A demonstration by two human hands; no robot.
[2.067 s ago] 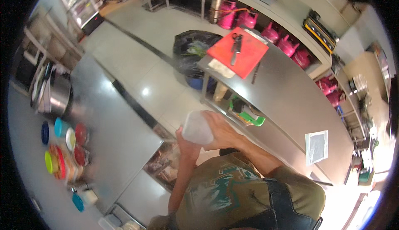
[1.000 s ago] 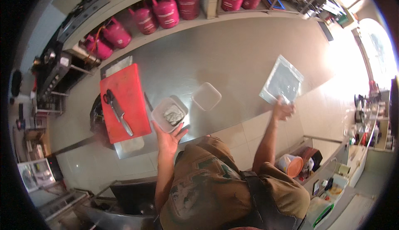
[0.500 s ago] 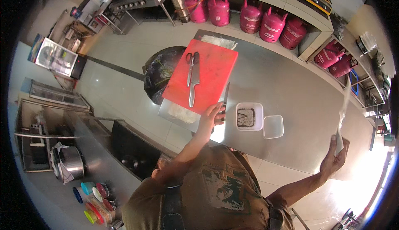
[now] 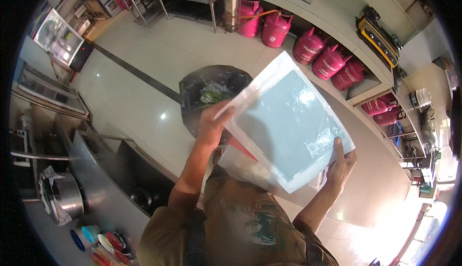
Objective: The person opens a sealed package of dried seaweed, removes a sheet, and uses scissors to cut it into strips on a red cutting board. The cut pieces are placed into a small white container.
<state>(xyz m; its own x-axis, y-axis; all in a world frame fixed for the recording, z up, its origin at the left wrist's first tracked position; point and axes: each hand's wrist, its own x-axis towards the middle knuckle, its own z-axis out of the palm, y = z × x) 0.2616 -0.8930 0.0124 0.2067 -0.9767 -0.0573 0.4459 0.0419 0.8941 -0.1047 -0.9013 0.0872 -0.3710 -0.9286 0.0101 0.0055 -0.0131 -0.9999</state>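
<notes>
Over the red board [image 4: 237, 145], your left hand [image 4: 211, 124] and right hand [image 4: 342, 162] pinch the flat pouch [image 4: 281, 117] between fingers at opposite corners, neither nearer, its long axis slanting down rightward.

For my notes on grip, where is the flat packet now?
In the head view, the flat packet is right of centre, held between the left hand and right hand, partly hiding the metal table.

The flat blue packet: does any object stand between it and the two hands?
Nothing visible does. The left hand holds the blue packet directly at its left corner, and the right hand near its right corner.
</notes>
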